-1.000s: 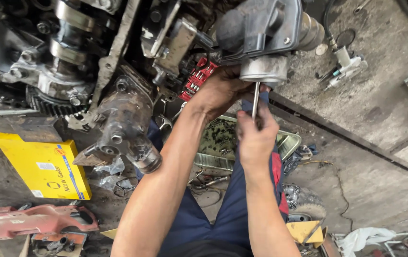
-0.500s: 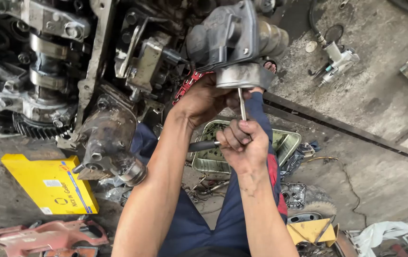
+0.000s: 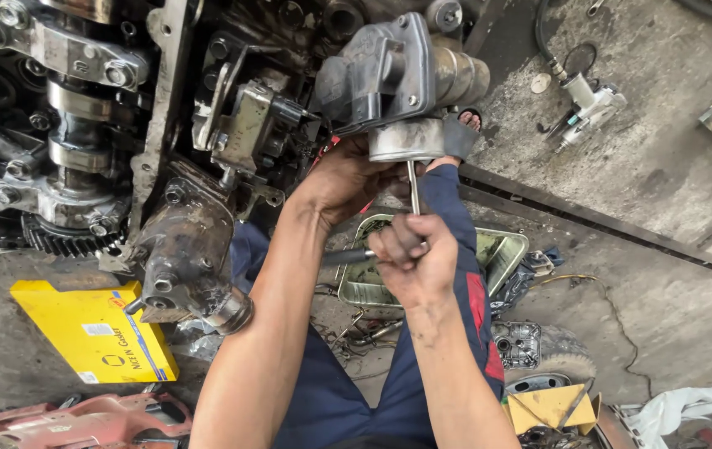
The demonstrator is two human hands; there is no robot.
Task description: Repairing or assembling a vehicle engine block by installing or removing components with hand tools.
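A grimy grey metal pump housing (image 3: 397,71) with a round silver canister (image 3: 406,139) under it sticks out from the engine block (image 3: 98,125). My left hand (image 3: 341,179) reaches up and holds the housing from below, beside the canister. My right hand (image 3: 410,254) is closed around a dark tool handle (image 3: 347,257) lower down, at the end of a thin metal rod (image 3: 413,187) that runs up into the canister's underside. Both forearms rise from the bottom of the view over my blue trousers.
A yellow flat box (image 3: 94,333) lies at lower left, with a reddish metal part (image 3: 73,420) below it. A greasy metal tray (image 3: 489,258) sits on the concrete floor behind my right hand. An air tool (image 3: 588,104) lies at upper right. Small parts (image 3: 522,341) lie at lower right.
The view has shifted, so the housing and hands sit lower in frame. My right hand has slid down the rod, and the dark handle now shows in its grip.
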